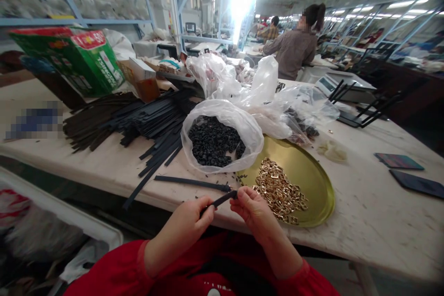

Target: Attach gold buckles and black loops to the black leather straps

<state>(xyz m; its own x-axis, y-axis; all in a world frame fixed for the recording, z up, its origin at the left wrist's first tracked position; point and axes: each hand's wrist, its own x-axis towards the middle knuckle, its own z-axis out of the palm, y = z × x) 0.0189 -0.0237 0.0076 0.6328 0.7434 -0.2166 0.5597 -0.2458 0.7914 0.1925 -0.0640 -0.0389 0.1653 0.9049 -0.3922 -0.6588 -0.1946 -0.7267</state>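
Observation:
A dark strap (224,199) runs between my two hands over the table's front edge. My left hand (194,219) is closed around its lower part. With the fingertips pinched at its upper end, my right hand (252,208) holds the strap too; a small dark piece there is partly hidden by the fingers. Just beyond lies another dark strap (190,182) with something at its right end. A white plastic bag (255,141) stands open, full of small black loops (211,141). To the right, a gold tray (317,180) bears a heap of gold-coloured buckles (277,189).
Bundles of dark straps (149,118) lie at the left, below a green and red box (76,62). Clear plastic bags (222,74) crowd the back. Two phone-like slabs (418,182) rest at right. A person (291,51) stands beyond the table.

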